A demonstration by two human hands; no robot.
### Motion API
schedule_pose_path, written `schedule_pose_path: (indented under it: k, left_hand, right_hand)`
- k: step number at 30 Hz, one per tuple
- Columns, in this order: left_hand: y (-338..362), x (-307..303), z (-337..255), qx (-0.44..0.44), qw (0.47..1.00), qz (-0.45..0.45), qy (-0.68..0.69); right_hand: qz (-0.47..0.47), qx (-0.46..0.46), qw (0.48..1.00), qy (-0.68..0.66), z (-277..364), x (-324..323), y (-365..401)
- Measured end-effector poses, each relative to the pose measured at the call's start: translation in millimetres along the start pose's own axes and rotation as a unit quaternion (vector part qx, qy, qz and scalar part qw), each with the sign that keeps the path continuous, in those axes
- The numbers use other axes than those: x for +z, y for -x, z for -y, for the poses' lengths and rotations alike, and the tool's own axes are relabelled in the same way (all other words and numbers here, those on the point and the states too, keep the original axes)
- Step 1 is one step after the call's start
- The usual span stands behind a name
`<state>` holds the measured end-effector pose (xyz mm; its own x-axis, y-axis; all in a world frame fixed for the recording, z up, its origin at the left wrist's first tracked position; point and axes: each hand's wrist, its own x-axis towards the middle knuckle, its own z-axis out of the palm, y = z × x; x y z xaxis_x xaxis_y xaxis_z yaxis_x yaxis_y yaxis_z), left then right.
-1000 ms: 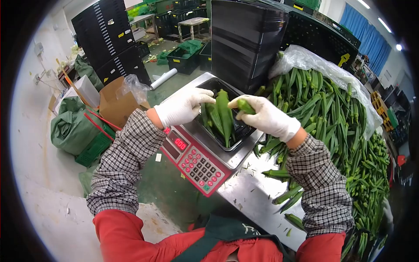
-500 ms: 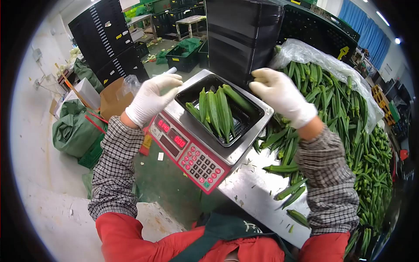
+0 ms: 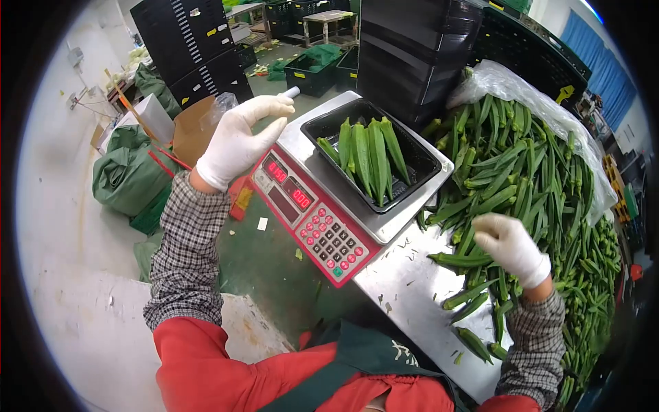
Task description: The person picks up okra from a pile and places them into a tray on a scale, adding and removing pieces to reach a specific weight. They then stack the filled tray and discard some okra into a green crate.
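Observation:
Several green okra pods [image 3: 376, 159] lie in a black plastic tray [image 3: 425, 165], which rests on a red and silver digital scale [image 3: 319, 230] with lit red digits. My left hand [image 3: 240, 137], in a white glove, is just left of the tray, fingers apart and nothing held. My right hand [image 3: 509, 247], also gloved, is over the edge of the large okra pile [image 3: 511, 172], its fingers curled downward. Whether a pod is between those fingers is hidden. Loose pods [image 3: 467, 295] lie on the metal table near my right hand.
Stacked black crates [image 3: 415, 55] rise behind the scale, with another crate stack [image 3: 189, 48] at the back left. Clear plastic sheeting [image 3: 535, 96] borders the pile. Green sacks [image 3: 123, 178] and a cardboard box [image 3: 192, 134] are at the left.
My right hand has moved from beside the tray down to the near side of the okra pile. The pod at the tray's right now lies closer to the others.

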<state>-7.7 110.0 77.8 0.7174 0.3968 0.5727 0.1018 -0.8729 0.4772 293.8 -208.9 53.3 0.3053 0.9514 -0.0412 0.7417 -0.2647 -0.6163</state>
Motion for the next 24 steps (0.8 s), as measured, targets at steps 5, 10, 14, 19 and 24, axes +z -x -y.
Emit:
schedule_pose_path:
  k: [5,10,14,19,24]
  left_hand:
    - [30,9,-27,0.001,1.0,-0.012,-0.021]
    - [54,40,-72,0.083,0.997,-0.002,-0.011]
    - [71,71,-110,0.138,0.984,0.058,0.093]
    - [88,123,-128,0.146,0.966,0.114,0.179]
    - [92,144,-133,0.143,0.959,0.131,0.208]
  right_hand:
    - [-0.051,0.042,0.998,0.021,-36,13,37]
    - [-0.107,0.007,0.985,0.135,-57,16,61]
    - [-0.125,-0.022,0.983,0.129,-50,36,70]
    - [-0.092,-0.031,0.92,0.381,-49,68,56]
    - [-0.057,-0.057,0.911,0.404,-63,73,40]
